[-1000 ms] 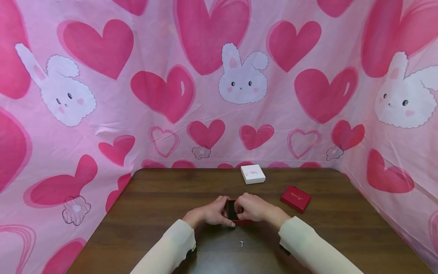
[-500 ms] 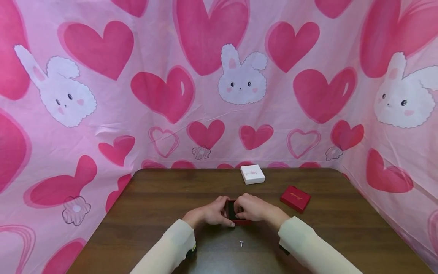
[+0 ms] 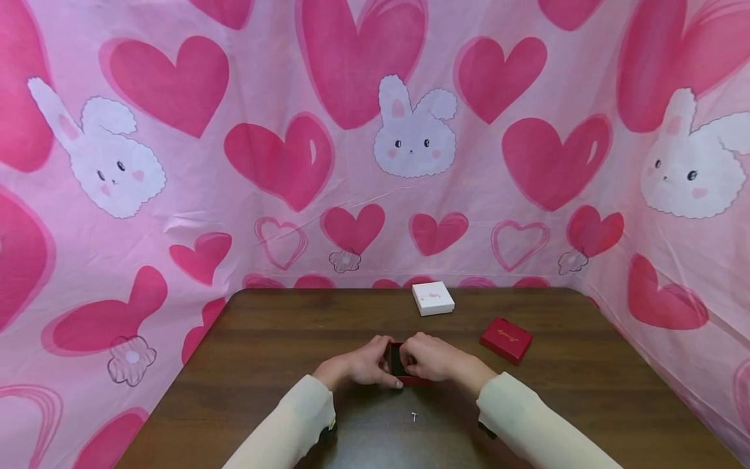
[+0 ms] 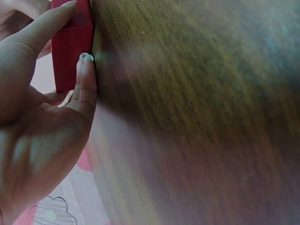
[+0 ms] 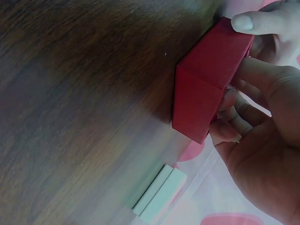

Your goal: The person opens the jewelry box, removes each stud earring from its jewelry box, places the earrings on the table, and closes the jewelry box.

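A small red box [image 3: 417, 381] with a black inside [image 3: 400, 363] sits on the table before me, its top uncovered. My left hand [image 3: 369, 361] holds the box's left side, thumb along the near wall and fingers along the far one. In the left wrist view that hand [image 4: 51, 105] grips the red wall [image 4: 70, 61]. Curled over the right half of the box, my right hand [image 3: 432, 355] reaches its fingertips inside the rim. The right wrist view shows its thumb [image 5: 262, 75] and fingers bent in over the red wall; whatever the tips touch is hidden.
A tiny silvery T-shaped piece [image 3: 414, 416] lies on the brown wooden table [image 3: 281, 326], nearer than the box. A red lid [image 3: 507, 339] with gold lettering is to the right. Farther back stands a white box [image 3: 433, 298]. Pink heart-patterned cloth [image 3: 281, 163] surrounds the table.
The right-hand fingers shift very slightly inside the box. The left hand, the box and the other things stay where they were.
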Demonstrator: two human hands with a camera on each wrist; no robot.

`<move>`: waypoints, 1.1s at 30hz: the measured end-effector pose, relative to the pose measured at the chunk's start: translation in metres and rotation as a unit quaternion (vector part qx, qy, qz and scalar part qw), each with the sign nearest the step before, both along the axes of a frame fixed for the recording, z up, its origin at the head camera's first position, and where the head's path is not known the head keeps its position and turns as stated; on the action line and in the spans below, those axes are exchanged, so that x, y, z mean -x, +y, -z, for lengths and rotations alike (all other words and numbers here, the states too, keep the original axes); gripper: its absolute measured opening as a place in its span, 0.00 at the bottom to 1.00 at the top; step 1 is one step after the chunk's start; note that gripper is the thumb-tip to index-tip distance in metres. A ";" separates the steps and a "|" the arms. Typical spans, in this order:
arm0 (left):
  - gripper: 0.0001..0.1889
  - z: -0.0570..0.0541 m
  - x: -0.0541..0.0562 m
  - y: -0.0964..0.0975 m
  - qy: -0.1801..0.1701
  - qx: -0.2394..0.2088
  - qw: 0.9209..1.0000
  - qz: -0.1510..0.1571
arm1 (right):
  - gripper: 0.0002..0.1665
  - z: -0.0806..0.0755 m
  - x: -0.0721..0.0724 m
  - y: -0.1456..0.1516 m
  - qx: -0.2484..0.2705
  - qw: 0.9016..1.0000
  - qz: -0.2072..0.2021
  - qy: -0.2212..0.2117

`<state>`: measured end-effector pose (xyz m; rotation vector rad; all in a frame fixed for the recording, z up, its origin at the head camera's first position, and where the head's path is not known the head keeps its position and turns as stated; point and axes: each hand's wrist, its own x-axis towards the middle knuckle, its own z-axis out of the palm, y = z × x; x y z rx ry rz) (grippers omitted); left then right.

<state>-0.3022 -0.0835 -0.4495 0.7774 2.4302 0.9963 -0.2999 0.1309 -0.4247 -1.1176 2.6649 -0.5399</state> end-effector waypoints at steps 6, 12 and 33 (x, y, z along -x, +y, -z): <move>0.33 -0.002 -0.002 0.000 -0.005 -0.005 1.000 0.000 | 0.06 0.001 0.000 0.000 0.008 1.000 0.003 0.002; 0.35 0.001 0.001 0.000 0.004 -0.013 1.000 0.003 | 0.06 0.001 0.000 0.001 0.023 1.000 0.007 0.006; 0.35 0.006 0.005 0.000 -0.002 -0.013 1.000 -0.001 | 0.05 0.002 0.001 0.004 0.040 0.999 -0.002 0.002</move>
